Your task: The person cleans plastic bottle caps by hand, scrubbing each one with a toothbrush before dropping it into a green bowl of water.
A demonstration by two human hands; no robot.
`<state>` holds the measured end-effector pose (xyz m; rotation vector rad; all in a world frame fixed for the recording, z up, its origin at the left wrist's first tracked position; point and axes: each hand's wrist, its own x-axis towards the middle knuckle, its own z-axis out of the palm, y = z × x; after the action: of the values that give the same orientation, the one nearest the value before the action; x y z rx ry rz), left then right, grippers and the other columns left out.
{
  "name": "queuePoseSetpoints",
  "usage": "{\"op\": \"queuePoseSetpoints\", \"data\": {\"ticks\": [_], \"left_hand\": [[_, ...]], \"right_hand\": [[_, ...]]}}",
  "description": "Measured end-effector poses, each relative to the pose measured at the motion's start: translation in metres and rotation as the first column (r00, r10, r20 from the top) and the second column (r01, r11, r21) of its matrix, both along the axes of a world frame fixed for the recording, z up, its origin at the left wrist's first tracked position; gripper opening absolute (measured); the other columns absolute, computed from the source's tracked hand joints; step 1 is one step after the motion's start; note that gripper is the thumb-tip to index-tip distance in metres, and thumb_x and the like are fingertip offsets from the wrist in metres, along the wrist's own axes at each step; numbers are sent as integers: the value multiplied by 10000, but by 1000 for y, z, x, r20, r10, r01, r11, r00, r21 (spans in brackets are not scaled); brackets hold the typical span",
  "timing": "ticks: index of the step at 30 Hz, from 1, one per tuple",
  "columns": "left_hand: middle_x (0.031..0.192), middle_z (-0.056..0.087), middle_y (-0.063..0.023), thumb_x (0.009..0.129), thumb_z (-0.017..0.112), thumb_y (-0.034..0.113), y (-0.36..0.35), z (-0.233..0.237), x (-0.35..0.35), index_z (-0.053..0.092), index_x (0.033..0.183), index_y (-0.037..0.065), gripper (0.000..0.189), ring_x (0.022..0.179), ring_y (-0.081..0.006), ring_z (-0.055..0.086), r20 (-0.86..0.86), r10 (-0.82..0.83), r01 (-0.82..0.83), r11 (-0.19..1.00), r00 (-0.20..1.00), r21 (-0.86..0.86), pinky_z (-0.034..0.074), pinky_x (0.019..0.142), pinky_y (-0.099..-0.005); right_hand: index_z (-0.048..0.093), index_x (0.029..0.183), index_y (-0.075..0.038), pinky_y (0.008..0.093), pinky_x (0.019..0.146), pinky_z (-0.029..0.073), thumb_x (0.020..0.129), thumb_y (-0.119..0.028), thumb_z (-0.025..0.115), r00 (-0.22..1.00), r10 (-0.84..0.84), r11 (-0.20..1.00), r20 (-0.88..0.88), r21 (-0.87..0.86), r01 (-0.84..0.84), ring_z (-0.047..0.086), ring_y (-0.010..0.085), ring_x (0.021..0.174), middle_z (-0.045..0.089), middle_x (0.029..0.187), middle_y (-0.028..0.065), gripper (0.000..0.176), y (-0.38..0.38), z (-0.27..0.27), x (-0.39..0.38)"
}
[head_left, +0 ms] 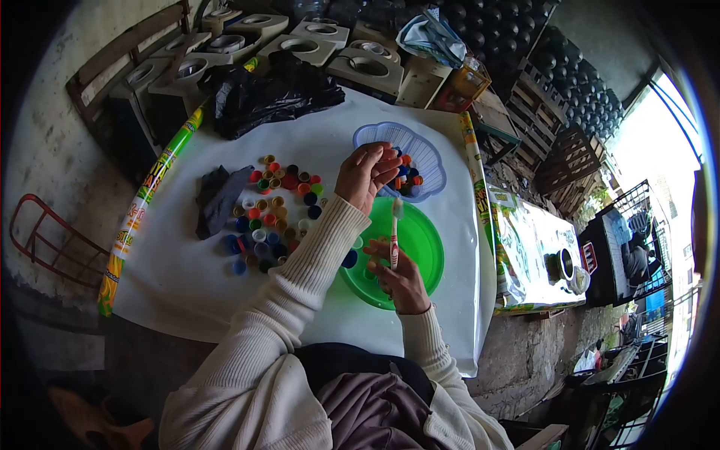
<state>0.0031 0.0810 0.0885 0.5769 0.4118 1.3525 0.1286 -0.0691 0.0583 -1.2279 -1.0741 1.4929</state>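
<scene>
A crumpled black plastic bag (274,94) lies at the far side of the white bench (187,285), a dark cloth (219,199) nearer and left. Beyond stand wooden blocks with round holes (300,46); a red metal frame (45,240) leans far left

No text can be read for certain. Lettering is printed on the rolled green-and-yellow sheet edge (142,199) along the counter (187,285), but it is blurred.

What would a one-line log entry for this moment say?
left hand: raised at blue basket | right hand: grips toothbrush upright over green plate | bottle caps: spread on white table
</scene>
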Motion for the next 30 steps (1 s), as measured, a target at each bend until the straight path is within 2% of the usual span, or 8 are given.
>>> {"op": "queuePoseSetpoints", "data": {"ticks": [2,6,13,15,18,21,24,30], "left_hand": [[1092,685,-100,1014,572,151,1,2,5,628,1146,21,194,1034,-215,691,49,-13,13,1000,999,2,573,911,-321],[1079,690,-102,994,608,172,3,-5,8,629,1144,24,212,1026,-222,692,97,-31,33,999,995,-20,580,898,-324],[1086,694,-95,971,648,262,3,-31,-16,636,1159,25,302,1014,-221,692,27,-211,213,971,977,-109,574,881,-326],[1090,698,-88,983,633,272,-1,-37,-18,638,1182,35,310,995,-193,694,-125,-255,247,966,959,-79,564,880,-330],[1103,691,-93,971,646,242,-6,-58,-13,650,1181,46,287,1000,-221,692,-756,-228,437,895,613,85,552,907,-356],[1132,658,-105,934,664,164,-34,-69,-9,671,1121,49,220,1054,-269,663,-944,310,655,737,-112,165,550,912,-387],[1157,619,-114,870,699,103,-43,-94,-2,679,1043,39,186,1117,-308,621,-714,605,741,647,-351,184,548,931,-409],[1153,606,-134,828,671,-27,-55,-75,-1,695,944,33,132,1125,-301,621,-696,521,705,709,-495,30,576,913,-400]], "right_hand": [[550,1327,17,204,509,344,899,-129,745,997,21,999,-79,-26,-23,435,23,597,672,1080,28,493,2,2,-6],[603,1256,32,235,528,389,886,-117,752,996,34,999,88,-26,-31,465,44,604,671,1039,50,426,5,-10,1],[658,1203,-18,390,813,506,792,-100,791,778,-262,933,571,356,53,640,278,899,636,1021,144,440,10,-29,52],[661,1186,-7,365,781,510,815,-79,775,706,-376,871,600,489,48,630,226,868,639,1058,122,394,12,-38,63],[680,1183,-41,391,810,523,833,-67,751,565,-413,881,714,471,49,645,286,942,624,1119,158,359,5,-31,71],[686,1201,-82,412,785,529,848,-70,722,408,-391,903,825,430,-3,653,326,933,630,1080,149,355,-1,-24,70],[694,1203,-110,434,756,532,866,-82,687,286,-308,944,907,329,-25,657,339,924,639,1043,128,338,2,-19,66],[692,1168,-108,447,710,543,900,-72,592,49,-344,927,938,347,-145,668,340,899,633,963,132,288,16,-37,61]]}}
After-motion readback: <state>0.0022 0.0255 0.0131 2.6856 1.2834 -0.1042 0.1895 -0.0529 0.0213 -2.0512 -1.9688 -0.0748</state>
